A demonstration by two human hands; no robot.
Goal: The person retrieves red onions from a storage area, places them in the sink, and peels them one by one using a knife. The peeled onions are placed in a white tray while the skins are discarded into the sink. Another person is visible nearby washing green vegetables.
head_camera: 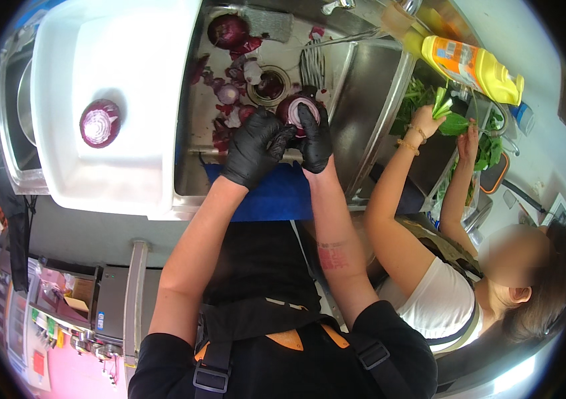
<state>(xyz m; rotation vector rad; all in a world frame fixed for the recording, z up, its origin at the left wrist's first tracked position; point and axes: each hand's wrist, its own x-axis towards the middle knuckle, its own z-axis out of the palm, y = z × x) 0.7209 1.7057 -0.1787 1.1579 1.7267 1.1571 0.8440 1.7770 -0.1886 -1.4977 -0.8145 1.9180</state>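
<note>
A red onion [288, 107] with its pale rings showing is held above the sink [235, 134], beside the drain [269, 85]. My right hand [316, 137], in a black glove, grips it with the thumb across the ringed face. Against its near left side, my left hand [255, 149], also black-gloved, has curled fingers. Whether these pinch the onion or a bit of skin is hidden. Purple skins [222, 134] and onion scraps litter the sink floor. Another whole red onion [228, 31] lies at the far left of the sink.
A white plastic tub [58, 60] at left holds a peeled red onion [99, 123]. Water runs from the faucet [397, 20]. On the right, a co-worker's hands [425, 122] hold leafy greens [455, 124]. A yellow bottle [472, 67] lies beyond them. Blue cloth [273, 194] hangs over the sink's front edge.
</note>
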